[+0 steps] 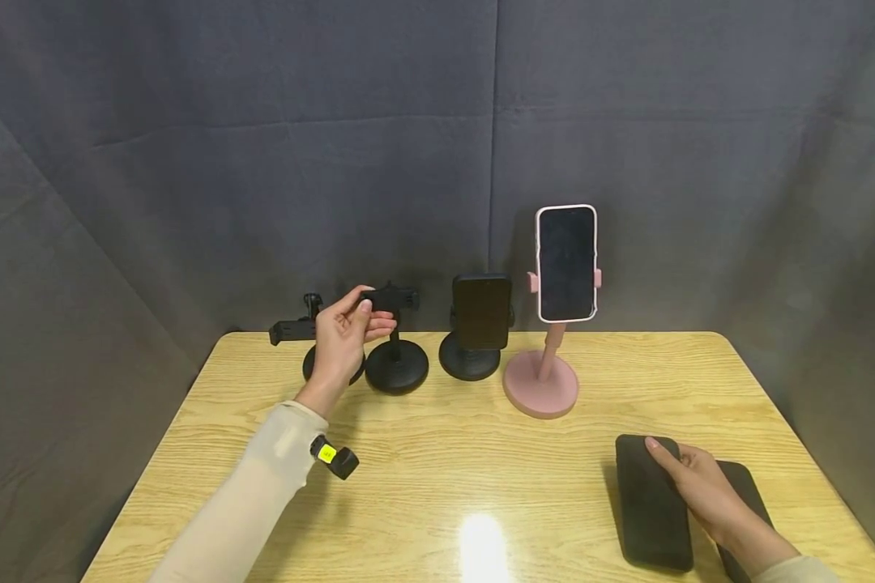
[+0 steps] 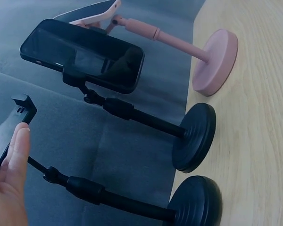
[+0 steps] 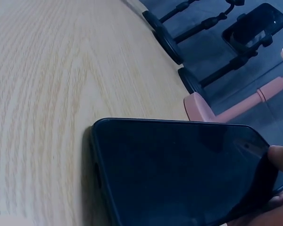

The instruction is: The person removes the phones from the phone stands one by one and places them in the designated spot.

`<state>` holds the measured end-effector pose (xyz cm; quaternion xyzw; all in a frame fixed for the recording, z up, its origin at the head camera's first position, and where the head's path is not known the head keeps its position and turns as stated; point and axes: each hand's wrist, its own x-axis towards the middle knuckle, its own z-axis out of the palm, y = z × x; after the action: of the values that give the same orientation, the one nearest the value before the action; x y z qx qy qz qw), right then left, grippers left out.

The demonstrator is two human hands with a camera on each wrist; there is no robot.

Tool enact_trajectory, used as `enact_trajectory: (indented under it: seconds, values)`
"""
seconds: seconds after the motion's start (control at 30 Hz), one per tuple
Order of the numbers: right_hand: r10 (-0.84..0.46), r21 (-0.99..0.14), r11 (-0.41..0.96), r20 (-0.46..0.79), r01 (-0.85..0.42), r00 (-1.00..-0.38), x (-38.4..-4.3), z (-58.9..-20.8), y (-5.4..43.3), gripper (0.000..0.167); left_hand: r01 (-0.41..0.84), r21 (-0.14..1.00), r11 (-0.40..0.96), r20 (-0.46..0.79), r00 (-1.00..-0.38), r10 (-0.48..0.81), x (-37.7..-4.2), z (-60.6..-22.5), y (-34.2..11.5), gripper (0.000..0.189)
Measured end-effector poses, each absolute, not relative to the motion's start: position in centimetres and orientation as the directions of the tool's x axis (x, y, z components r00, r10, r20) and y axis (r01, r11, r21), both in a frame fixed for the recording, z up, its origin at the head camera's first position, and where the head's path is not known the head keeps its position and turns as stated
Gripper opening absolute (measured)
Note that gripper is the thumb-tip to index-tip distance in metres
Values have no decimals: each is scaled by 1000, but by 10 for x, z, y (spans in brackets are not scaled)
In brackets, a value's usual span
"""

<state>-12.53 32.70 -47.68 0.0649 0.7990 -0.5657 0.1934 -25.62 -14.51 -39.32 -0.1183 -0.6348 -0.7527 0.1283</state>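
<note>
My left hand (image 1: 341, 336) pinches the clamp (image 2: 24, 104) at the top of a black phone stand (image 1: 397, 367), thumb in front. This clamp has no phone in it. At the front right, my right hand (image 1: 709, 492) grips a black phone (image 1: 652, 506) by its upper right edge, thumb on its face. In the right wrist view the phone's dark screen (image 3: 174, 165) faces up, close over the wood. A second black phone (image 1: 745, 486) lies under my right wrist, partly hidden by it.
Left of the gripped stand is another black stand with a bare clamp (image 1: 292, 331). To the right, a black stand (image 1: 470, 358) holds a dark phone (image 1: 482, 312), and a pink stand (image 1: 539, 387) holds a white-cased phone (image 1: 567, 263). Grey curtain (image 1: 379, 162) hangs behind the wooden table (image 1: 408, 486).
</note>
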Motion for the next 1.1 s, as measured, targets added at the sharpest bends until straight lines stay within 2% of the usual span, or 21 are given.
enact_trajectory:
  seconds: [0.23, 0.37, 0.53, 0.7, 0.77, 0.9, 1.1]
  values:
    - [-149, -867, 387, -393, 312, -907, -128, -480, 338, 65, 341, 932, -127, 339, -940, -37, -255, -397, -148, 31]
    - [-165, -853, 421, -406, 308, -899, -129, -481, 345, 71, 337, 935, -112, 335, -942, -37, -254, -398, -149, 30]
    - [-86, -811, 509, -383, 290, -920, -131, -484, 350, 67, 329, 939, -99, 328, -944, -30, -252, -397, -149, 31]
    - [-58, -704, 701, -221, 118, -974, -134, -486, 351, 53, 323, 944, -65, 322, -946, -31, -250, -397, -151, 30]
    - [-71, -673, 738, -151, 50, -986, -135, -488, 352, 45, 322, 945, -53, 321, -947, -31, -249, -397, -152, 30]
    - [-137, -653, 754, -59, -66, -989, -139, -492, 355, 36, 317, 947, -40, 316, -948, -29, -248, -397, -153, 32]
    - [-216, -666, 730, -11, -154, -976, -144, -501, 364, 33, 305, 952, -11, 304, -952, -19, -248, -399, -153, 34]
